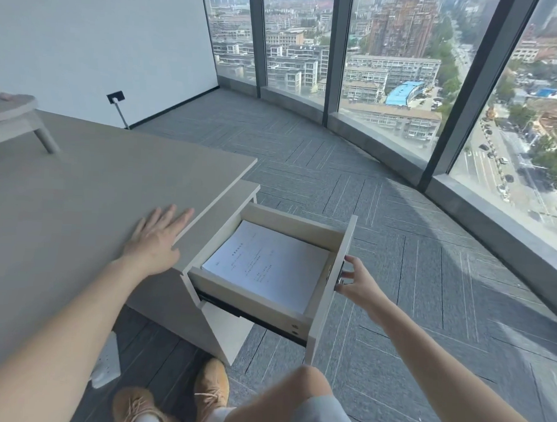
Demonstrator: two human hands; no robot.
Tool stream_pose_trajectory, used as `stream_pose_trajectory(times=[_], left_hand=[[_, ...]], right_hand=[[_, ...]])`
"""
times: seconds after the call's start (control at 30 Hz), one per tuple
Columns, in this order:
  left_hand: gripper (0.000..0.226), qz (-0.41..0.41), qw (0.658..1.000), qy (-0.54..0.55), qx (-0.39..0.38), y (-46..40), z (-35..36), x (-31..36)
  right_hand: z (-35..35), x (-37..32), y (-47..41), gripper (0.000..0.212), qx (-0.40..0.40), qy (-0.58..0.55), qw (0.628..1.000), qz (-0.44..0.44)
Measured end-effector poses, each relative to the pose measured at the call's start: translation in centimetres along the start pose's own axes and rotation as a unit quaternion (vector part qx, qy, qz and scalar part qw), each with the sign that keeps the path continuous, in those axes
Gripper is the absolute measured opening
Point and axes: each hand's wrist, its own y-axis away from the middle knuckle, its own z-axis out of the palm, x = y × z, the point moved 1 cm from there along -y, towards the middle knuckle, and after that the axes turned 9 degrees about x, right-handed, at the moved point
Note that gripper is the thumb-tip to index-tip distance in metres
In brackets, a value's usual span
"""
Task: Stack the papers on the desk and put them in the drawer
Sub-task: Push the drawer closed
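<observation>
A stack of white printed papers (268,264) lies flat inside the open drawer (327,296) under the desk's right end. My right hand (352,282) grips the small metal handle on the drawer's front panel. My left hand (156,237) rests flat, fingers spread, on the grey desk top (79,202) beside its right edge, holding nothing. No papers show on the desk top.
A small grey riser stand (16,116) sits at the desk's far left. Grey carpet floor (397,248) stretches to curved floor-to-ceiling windows (388,72). My knee and tan shoes (212,389) are below the drawer. A white power strip (107,363) lies under the desk.
</observation>
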Motion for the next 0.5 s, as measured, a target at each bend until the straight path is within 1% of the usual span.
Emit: stream_pose_trajectory(times=[0.3, 0.43, 0.5], left_hand=[[0.089, 0.002, 1.0, 0.015, 0.008, -0.1, -0.1, 0.1], [0.088, 0.001, 1.0, 0.028, 0.009, -0.2, 0.0, -0.2], [0.088, -0.002, 0.999, 0.035, 0.01, -0.2, -0.1, -0.1]], right_hand=[[5.1, -2.6, -2.0, 0.076, -0.017, 0.002, 1.0, -0.022], [7.4, -4.1, -2.7, 0.08, -0.027, -0.007, 0.999, -0.029], [8.3, -4.6, -3.2, 0.084, -0.046, -0.025, 0.998, -0.033]])
